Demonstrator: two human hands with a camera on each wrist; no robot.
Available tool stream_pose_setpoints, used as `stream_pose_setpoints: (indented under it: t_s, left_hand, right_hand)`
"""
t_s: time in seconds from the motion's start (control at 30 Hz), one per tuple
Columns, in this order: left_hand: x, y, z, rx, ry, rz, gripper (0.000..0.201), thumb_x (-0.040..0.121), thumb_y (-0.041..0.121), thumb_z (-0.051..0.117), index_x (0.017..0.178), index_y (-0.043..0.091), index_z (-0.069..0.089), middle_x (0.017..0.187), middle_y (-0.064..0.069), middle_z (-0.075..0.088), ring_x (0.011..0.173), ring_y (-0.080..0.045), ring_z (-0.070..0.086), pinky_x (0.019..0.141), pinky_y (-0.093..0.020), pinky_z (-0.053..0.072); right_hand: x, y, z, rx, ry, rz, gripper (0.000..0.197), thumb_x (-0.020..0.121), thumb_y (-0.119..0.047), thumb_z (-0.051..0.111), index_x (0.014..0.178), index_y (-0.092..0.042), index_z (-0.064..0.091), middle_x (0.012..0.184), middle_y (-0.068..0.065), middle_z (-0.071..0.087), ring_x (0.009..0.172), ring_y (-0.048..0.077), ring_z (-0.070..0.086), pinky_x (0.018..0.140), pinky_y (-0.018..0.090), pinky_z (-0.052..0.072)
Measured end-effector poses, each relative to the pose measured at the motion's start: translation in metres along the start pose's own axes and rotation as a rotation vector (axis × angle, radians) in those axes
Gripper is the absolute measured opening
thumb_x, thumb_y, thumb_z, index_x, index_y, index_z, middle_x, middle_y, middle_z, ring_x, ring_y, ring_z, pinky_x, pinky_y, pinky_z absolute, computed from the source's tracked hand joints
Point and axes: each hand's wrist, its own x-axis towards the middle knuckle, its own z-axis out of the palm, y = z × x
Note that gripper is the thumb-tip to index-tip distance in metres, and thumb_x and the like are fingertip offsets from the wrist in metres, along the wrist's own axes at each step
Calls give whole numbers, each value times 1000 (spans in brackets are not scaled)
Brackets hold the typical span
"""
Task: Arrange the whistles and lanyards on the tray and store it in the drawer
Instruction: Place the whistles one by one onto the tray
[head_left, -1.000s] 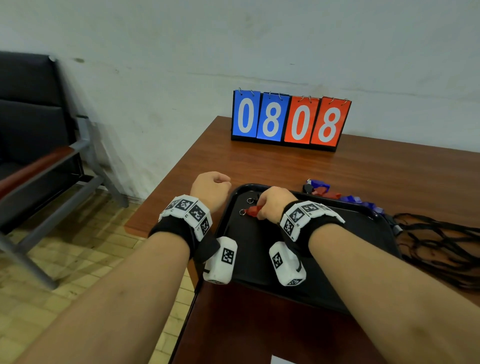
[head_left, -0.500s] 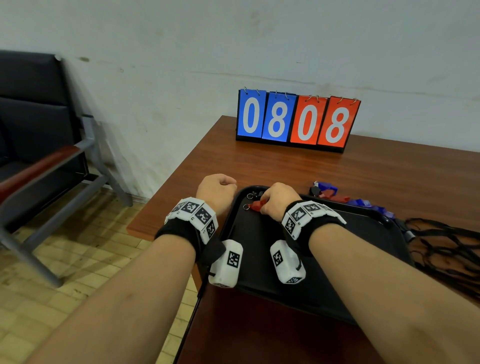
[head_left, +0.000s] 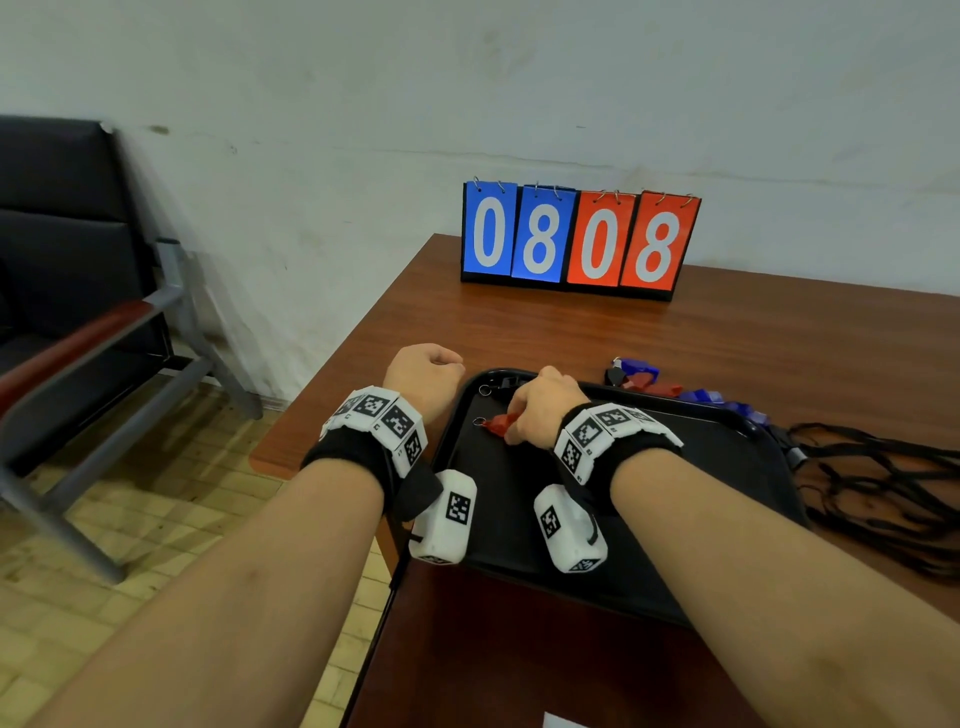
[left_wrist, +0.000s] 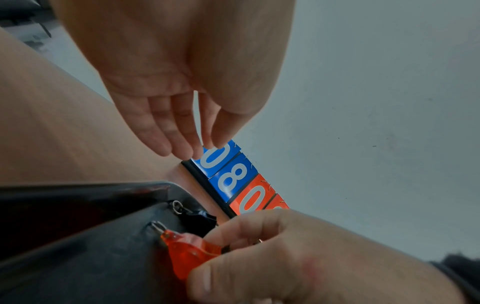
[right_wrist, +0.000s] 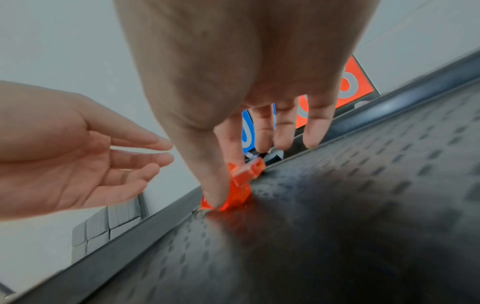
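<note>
A black tray (head_left: 649, 561) lies on the wooden desk. My right hand (head_left: 540, 410) pinches a red whistle (head_left: 496, 423) between thumb and forefinger, low over the tray's far left part; the pinch shows close up in the right wrist view (right_wrist: 244, 179). A black whistle (head_left: 506, 382) with a key ring lies in the tray's far left corner. My left hand (head_left: 423, 374) hovers just left of the tray, fingers relaxed and holding nothing (left_wrist: 192, 148). Blue and red whistles (head_left: 641, 376) lie beyond the tray's far rim. Black lanyards (head_left: 883, 483) are heaped to its right.
A blue and red flip scoreboard (head_left: 576, 239) reading 08 08 stands at the back of the desk (head_left: 727, 338) against the wall. A dark chair with a metal frame (head_left: 78, 322) stands on the tiled floor to the left. The desk's left edge runs close by my left hand.
</note>
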Motion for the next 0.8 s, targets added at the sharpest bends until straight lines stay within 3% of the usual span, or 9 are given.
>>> stream_pose_setpoints:
  t_s: [0.1, 0.2, 0.23, 0.43, 0.57, 0.63, 0.7, 0.8]
  left_hand:
    - [-2, 10, 3, -18, -13, 13, 14, 85, 19, 62, 75, 29, 65, 78, 6, 67, 84, -18, 67, 83, -36, 57]
    - [-2, 27, 17, -23, -50, 58, 17, 85, 21, 66, 70, 30, 65, 78, 6, 67, 84, -17, 67, 83, -35, 56]
    - [-2, 35, 24, -16, -73, 82, 15, 85, 22, 66, 71, 29, 66, 81, 6, 68, 85, -16, 67, 83, -35, 56]
    - [-2, 78, 83, 57, -222, 144, 6, 84, 27, 70, 77, 27, 70, 90, 6, 70, 91, -15, 67, 86, -34, 55]
    - [1, 100, 124, 146, -302, 153, 12, 86, 24, 68, 74, 23, 69, 84, 7, 66, 83, -13, 63, 77, -30, 54]
    - [4, 109, 143, 211, -329, 148, 11, 86, 24, 68, 83, 16, 74, 85, 3, 67, 79, -14, 62, 74, -32, 54]
    - [6, 113, 159, 291, -341, 134, 16, 86, 25, 69, 97, 16, 74, 92, 5, 64, 86, -13, 61, 74, -27, 50]
    - [11, 117, 178, 438, -359, 137, 21, 86, 28, 68, 105, 20, 72, 104, 3, 67, 95, -16, 63, 77, -27, 50]
  right_hand:
    - [-4, 8, -9, 121, 38, -21, 34, 78, -34, 72, 110, -24, 66, 117, 2, 42, 114, 23, 44, 94, 37, 46]
    - [-11, 29, -28, 294, 134, -2, 19, 80, -27, 68, 97, -19, 70, 109, 0, 60, 92, 18, 57, 72, 28, 49]
    - [-13, 40, -34, 326, 156, 18, 17, 81, -23, 66, 96, -17, 71, 106, 1, 64, 89, 16, 57, 70, 27, 48]
    - [-18, 115, -61, 421, 247, 206, 18, 88, -17, 59, 100, -10, 72, 104, 6, 68, 97, 21, 61, 83, 30, 50]
    - [-17, 160, -72, 430, 278, 274, 19, 89, -14, 57, 99, -11, 73, 107, 7, 70, 98, 22, 63, 77, 26, 47]
    - [-15, 179, -75, 431, 281, 300, 17, 89, -13, 58, 99, -12, 72, 109, 6, 69, 100, 22, 62, 76, 25, 44]
    - [-11, 190, -76, 425, 237, 304, 17, 88, -13, 61, 101, -12, 72, 111, 7, 68, 103, 23, 62, 78, 25, 45]
    - [-1, 199, -71, 422, 153, 278, 22, 84, -12, 67, 105, -11, 71, 114, 8, 67, 107, 25, 61, 89, 30, 49]
